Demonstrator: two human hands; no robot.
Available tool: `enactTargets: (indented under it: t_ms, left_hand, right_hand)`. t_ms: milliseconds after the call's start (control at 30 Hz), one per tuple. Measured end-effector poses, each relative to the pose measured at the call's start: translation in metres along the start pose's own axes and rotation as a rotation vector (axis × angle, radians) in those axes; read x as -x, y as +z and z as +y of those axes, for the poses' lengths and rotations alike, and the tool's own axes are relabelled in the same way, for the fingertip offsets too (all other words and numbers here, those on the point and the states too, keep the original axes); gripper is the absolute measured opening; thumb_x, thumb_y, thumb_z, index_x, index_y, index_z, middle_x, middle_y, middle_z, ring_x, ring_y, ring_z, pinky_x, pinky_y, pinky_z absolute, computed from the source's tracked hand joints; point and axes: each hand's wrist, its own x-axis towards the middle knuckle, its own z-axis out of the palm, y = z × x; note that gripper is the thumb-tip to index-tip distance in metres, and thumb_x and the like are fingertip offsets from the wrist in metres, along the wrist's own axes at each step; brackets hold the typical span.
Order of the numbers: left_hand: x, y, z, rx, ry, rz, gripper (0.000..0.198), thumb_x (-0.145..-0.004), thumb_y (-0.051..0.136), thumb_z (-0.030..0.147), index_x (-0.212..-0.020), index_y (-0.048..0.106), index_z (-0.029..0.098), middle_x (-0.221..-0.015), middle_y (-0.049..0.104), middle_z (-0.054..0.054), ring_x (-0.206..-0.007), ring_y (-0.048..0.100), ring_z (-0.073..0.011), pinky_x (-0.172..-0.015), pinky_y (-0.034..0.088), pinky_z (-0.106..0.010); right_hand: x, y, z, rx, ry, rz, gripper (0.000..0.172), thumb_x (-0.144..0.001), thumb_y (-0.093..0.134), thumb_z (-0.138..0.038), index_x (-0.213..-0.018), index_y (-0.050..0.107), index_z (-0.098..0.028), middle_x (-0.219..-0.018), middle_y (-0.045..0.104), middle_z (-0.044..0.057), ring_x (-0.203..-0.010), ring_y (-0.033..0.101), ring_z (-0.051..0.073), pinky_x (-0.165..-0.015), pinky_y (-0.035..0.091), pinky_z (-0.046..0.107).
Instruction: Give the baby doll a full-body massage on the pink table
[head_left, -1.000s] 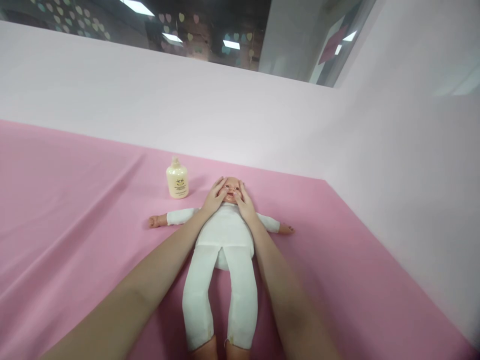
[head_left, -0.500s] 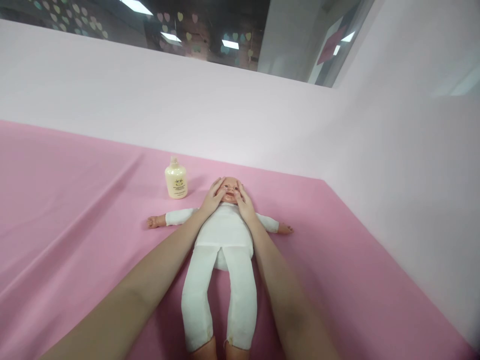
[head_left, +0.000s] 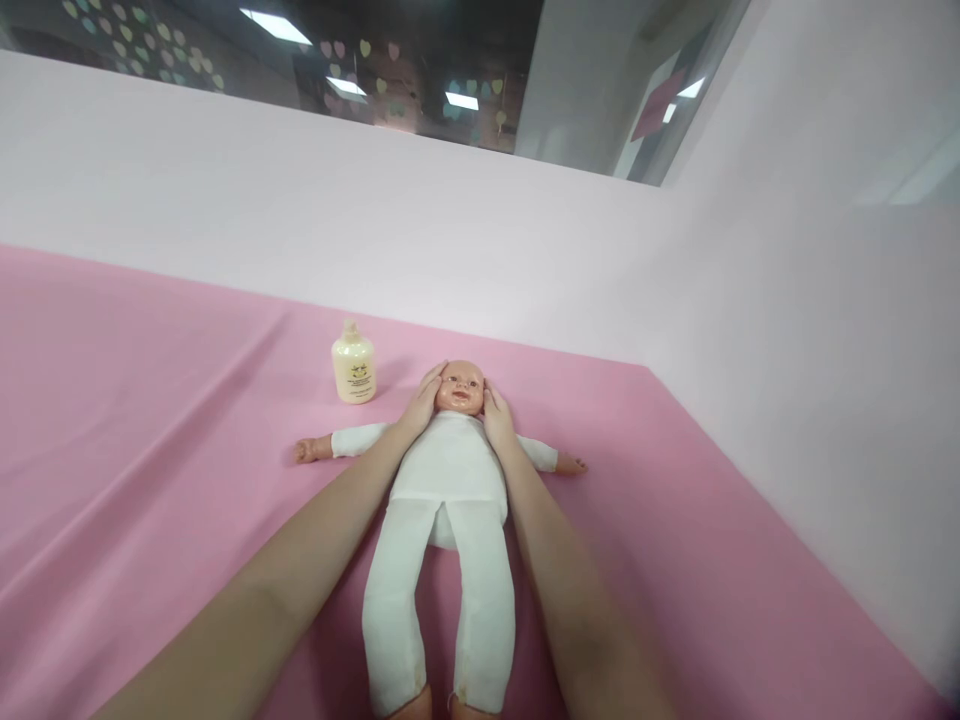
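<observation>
"One baby doll: where, exactly?"
"On its back on the pink sheet, head between your left hand and right hand, outstretched, unclenched fingers touching its sides."

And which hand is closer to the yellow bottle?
Left. The left hand is on the bottle side of the doll's head; the right hand is farther away, on the opposite side.

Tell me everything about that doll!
The doll lies on its back on pink cloth, arms spread, head away from you. Its bald head looks like shiny plastic, with open eyes and reddish lips. Its body, sleeves and legs look like white fabric; its feet run out of view. The left hand and right hand cup its head between them.
</observation>
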Motion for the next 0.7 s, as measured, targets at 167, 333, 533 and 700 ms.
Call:
enactTargets:
  t_ms: [167, 333, 533, 700]
  left_hand:
    - [-0.008, 0.004, -0.011, 0.107, -0.134, 0.072, 0.055, -0.1, 0.038, 0.032, -0.149, 0.054, 0.016, -0.155, 0.056, -0.012, -0.144, 0.053, -0.0246, -0.122, 0.042, -0.044]
    - [-0.011, 0.0, -0.017, 0.088, -0.171, 0.057, 0.057, -0.1, 0.047, 0.044, -0.149, 0.052, 0.016, -0.156, 0.055, -0.015, -0.144, 0.053, -0.0279, -0.118, 0.046, -0.045]
    - [0.0, -0.003, -0.011, -0.121, 0.029, -0.013, 0.07, -0.092, 0.063, 0.055, -0.151, 0.05, 0.021, -0.162, 0.046, -0.013, -0.153, 0.04, -0.0284, -0.127, 0.032, -0.043]
    - [0.0, -0.003, -0.007, -0.141, 0.031, -0.026, 0.067, -0.094, 0.059, 0.055, -0.151, 0.05, 0.02, -0.161, 0.047, -0.013, -0.153, 0.04, -0.0271, -0.129, 0.029, -0.042]
  right_hand:
    - [0.001, -0.001, -0.001, -0.055, 0.058, -0.032, 0.077, -0.088, 0.061, -0.069, -0.151, 0.054, -0.025, -0.157, 0.054, 0.006, -0.148, 0.049, 0.027, -0.124, 0.038, 0.05]
    - [0.0, 0.0, 0.0, -0.052, 0.06, -0.041, 0.076, -0.091, 0.052, -0.07, -0.152, 0.053, -0.025, -0.159, 0.052, 0.006, -0.147, 0.05, 0.026, -0.12, 0.043, 0.049]
    - [0.004, -0.001, -0.007, -0.036, 0.069, -0.03, 0.074, -0.09, 0.055, -0.069, -0.15, 0.055, -0.026, -0.157, 0.054, 0.005, -0.146, 0.051, 0.026, -0.123, 0.04, 0.048]
    - [0.009, -0.001, -0.018, -0.013, 0.016, -0.068, 0.087, -0.083, 0.064, -0.072, -0.152, 0.053, -0.021, -0.161, 0.049, 0.009, -0.151, 0.045, 0.028, -0.127, 0.034, 0.045]
